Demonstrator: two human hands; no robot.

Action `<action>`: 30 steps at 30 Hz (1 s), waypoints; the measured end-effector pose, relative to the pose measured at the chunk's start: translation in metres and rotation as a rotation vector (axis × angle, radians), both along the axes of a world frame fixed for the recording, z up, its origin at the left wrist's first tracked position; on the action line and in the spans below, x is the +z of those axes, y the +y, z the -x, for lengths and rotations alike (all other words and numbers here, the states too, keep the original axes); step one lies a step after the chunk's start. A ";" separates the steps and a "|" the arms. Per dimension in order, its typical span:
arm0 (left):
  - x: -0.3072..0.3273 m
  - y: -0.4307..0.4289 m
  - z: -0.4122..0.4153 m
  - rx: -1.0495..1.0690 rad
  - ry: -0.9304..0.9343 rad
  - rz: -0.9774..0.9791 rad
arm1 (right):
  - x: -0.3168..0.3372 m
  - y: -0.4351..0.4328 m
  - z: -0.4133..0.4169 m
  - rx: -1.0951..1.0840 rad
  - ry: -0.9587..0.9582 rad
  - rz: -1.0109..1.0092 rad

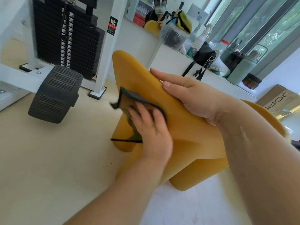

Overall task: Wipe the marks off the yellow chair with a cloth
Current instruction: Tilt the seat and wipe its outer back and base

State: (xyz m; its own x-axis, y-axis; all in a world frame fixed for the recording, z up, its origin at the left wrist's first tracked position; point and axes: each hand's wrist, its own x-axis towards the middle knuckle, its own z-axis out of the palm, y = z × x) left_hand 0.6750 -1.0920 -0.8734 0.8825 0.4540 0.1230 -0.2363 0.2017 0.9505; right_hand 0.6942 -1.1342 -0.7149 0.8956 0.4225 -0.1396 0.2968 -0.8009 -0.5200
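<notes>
The yellow chair (186, 127) stands on the floor in the middle of the view, a smooth moulded shape with rounded legs. A faint greenish mark shows near its upper tip. My left hand (152, 129) presses a dark cloth with black edging (134, 101) flat against the chair's side. Part of the cloth is hidden under the fingers. My right hand (193, 93) lies over the chair's upper edge, its fingers wrapped around the edge and holding the chair.
A white weight machine with a black plate stack (68, 33) and a black foot pedal (55, 95) stands at the left. A white ledge (172, 62) behind the chair carries a spray bottle, a black bag, bottles and a clear box. A cardboard box (279, 98) sits at the right.
</notes>
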 end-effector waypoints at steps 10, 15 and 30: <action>0.036 0.050 -0.033 -0.012 0.036 0.025 | 0.006 -0.048 0.010 -0.064 0.047 -0.037; 0.020 0.038 -0.037 0.012 0.078 0.041 | 0.002 -0.043 0.006 -0.066 0.010 -0.034; 0.026 0.084 -0.088 -0.024 0.152 0.366 | -0.002 -0.034 0.016 -0.067 -0.114 0.016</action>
State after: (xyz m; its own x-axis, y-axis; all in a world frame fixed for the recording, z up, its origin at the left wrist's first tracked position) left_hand 0.7632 -1.0082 -0.8475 0.8892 0.4223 -0.1759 -0.0893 0.5373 0.8386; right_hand 0.6777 -1.1677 -0.7166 0.9320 0.3600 -0.0414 0.2991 -0.8290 -0.4726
